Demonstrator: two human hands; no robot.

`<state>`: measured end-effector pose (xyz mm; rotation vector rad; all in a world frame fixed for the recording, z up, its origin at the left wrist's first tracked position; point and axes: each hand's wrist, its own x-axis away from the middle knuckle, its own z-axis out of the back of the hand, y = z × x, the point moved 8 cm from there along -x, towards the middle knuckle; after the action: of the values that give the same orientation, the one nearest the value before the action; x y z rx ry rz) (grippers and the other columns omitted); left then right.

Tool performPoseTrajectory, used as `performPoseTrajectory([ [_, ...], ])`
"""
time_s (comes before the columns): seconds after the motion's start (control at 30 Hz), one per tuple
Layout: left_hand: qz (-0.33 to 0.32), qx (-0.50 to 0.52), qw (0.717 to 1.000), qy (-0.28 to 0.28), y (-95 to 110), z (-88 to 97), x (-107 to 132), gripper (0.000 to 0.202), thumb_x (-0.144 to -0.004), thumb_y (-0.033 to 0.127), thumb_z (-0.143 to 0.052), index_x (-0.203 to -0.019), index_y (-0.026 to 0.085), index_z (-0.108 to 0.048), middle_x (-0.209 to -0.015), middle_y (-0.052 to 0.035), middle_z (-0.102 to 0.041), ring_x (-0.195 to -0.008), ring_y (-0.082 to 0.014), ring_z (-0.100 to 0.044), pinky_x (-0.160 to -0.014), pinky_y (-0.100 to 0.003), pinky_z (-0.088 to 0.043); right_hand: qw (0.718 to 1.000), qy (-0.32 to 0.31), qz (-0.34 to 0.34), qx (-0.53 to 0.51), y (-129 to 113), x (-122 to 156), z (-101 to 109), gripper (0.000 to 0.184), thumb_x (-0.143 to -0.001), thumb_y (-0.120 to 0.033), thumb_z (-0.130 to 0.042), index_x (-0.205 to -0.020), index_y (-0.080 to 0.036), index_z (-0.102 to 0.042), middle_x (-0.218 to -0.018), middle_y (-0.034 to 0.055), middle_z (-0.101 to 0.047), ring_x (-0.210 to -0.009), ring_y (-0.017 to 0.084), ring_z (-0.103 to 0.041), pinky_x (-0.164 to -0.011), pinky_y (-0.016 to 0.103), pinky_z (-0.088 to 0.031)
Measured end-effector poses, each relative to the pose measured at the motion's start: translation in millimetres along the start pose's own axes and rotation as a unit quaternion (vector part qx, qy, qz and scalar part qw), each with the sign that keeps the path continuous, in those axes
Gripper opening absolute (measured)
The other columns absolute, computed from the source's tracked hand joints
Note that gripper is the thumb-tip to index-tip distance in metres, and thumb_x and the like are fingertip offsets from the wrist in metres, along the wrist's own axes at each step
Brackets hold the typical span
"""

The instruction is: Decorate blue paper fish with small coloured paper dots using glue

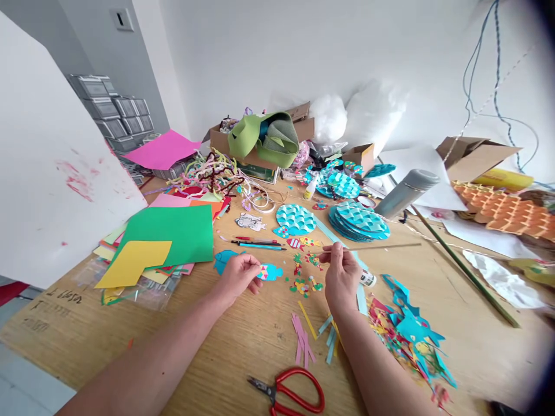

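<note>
My left hand point(240, 276) is closed in a pinch at a small blue paper fish point(273, 272) decorated with pink, yellow and white triangles. Its fingers hide part of the fish. Between the thumb and fingers of my right hand point(340, 276) is a thin wooden stick point(390, 247), pointing out to the right. Under and beside the stick's left end lie tiny paper cutouts point(307, 285) in red, green and yellow. A plain blue paper fish point(223, 260) lies partly behind my left hand. Small decorated paper fish point(296, 244) rest farther back, along with a printed fish cutout point(250, 222).
Red-handled scissors point(299, 388) lie at the front. Paper strips point(303, 341) and blue scraps point(411, 326) spread near my right forearm. Coloured sheets point(173, 234) are stacked left. Turquoise scale-patterned discs point(358, 221), a grey bottle point(407, 190) and a long green stick point(468, 268) occupy the right.
</note>
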<state>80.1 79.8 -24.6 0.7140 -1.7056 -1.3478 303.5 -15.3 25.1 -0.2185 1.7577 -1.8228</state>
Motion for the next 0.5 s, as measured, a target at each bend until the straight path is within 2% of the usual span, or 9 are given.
performPoseTrajectory([
  [0.23,0.002,-0.027,1.0,-0.013,-1.7,-2.3,1.5,0.022,-0.067,0.035,-0.063,-0.07,0.016,-0.052,-0.055,0.0,-0.059,-0.046,-0.0131,-0.059,-0.034,-0.019,-0.045,0.994,-0.053,0.032,0.086,5.4,1.1,-8.7,0.055,-0.084,-0.066,-0.04,-0.069,-0.017,-0.059,-0.061,0.0036,-0.059,-0.057,0.016,-0.055,-0.057,0.029,-0.041],
  [0.5,0.011,-0.026,0.999,-0.022,-1.1,-3.5,2.3,0.022,-0.067,0.034,-0.062,-0.071,0.016,-0.051,-0.058,-0.0014,-0.061,-0.048,-0.0148,-0.062,-0.034,-0.018,-0.044,0.989,-0.058,0.063,0.124,8.6,2.4,-8.7,0.052,-0.087,-0.062,-0.04,-0.069,-0.017,-0.06,-0.062,0.0046,-0.06,-0.059,0.016,-0.054,-0.059,0.029,-0.04],
])
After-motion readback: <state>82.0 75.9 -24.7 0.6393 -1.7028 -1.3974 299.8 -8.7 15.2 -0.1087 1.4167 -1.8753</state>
